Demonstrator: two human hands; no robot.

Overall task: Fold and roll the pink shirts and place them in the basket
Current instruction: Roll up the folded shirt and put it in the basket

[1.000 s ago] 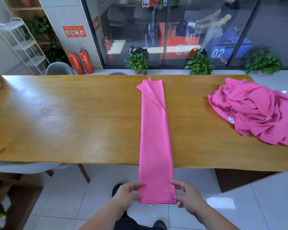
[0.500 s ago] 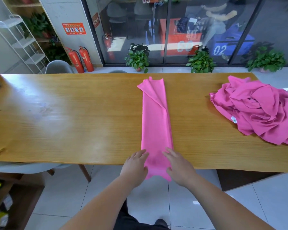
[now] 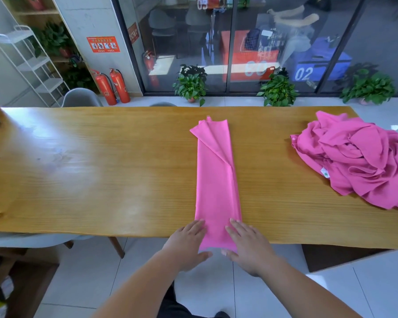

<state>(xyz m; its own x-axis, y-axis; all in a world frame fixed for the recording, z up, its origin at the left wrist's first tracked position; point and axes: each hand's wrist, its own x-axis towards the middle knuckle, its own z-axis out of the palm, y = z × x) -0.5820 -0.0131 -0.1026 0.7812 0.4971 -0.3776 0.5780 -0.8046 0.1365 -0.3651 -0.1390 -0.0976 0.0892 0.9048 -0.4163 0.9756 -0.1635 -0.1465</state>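
Folded pink shirt (image 3: pixel 216 180): long narrow strip lying across surface (image 3: pixel 90 168), right of centre. Far end near far edge, near end just overhanging near edge.

My left hand (image 3: pixel 186 244) and right hand (image 3: pixel 248 246): at strip's near end, one on each side. Fingers (image 3: pixel 197 226) straight, laid flat on cloth, curled round nothing.

Pile of pink shirts (image 3: pixel 359 161): crumpled, at surface's right end, well apart from strip.

Beyond far edge: grey chair (image 3: pixel 81 97), two red fire extinguishers (image 3: pixel 112 88), potted plants (image 3: pixel 191 86) along glass wall. White rack (image 3: pixel 32 63) at far left.
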